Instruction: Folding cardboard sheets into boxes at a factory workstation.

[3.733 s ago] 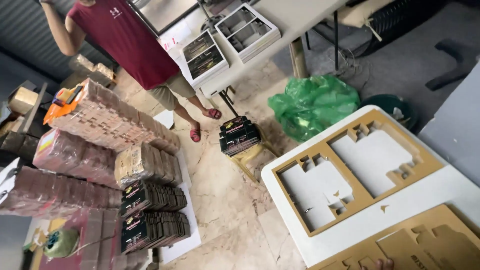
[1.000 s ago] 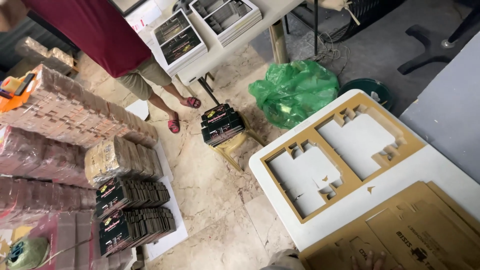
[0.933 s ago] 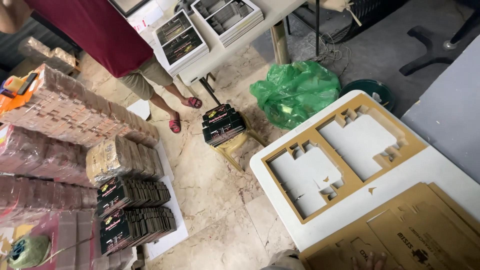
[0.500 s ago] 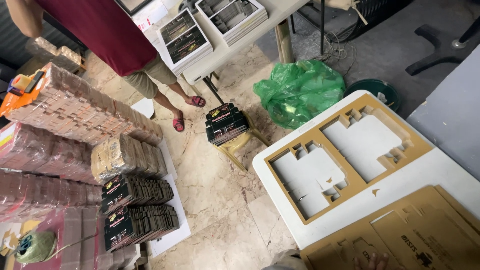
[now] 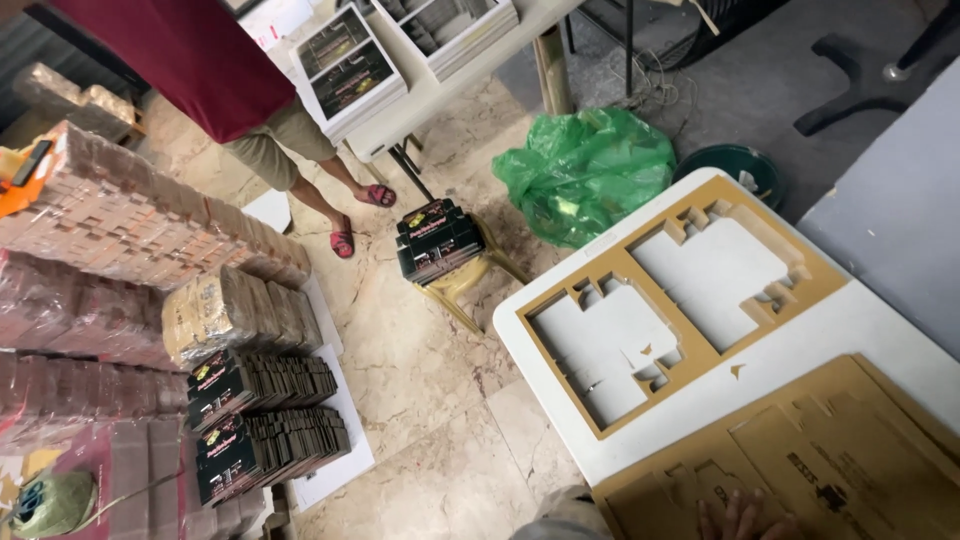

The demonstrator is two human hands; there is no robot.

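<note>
Only the fingertips of one hand, which I take to be my right hand, show at the bottom edge. They lie spread and flat on a brown die-cut cardboard sheet on the white table. Beyond it lies a brown cardboard frame with two box-shaped cut-outs punched out. My left hand is out of view.
A person in a dark red shirt and red sandals stands by a long table with trays of boxes. A green plastic bag, a stool with dark packs and wrapped stacks of packs cover the floor at left.
The view has shifted slightly right and down. The person in the red shirt has stepped a little closer to the long table. The fingertips stay on the cardboard sheet.
</note>
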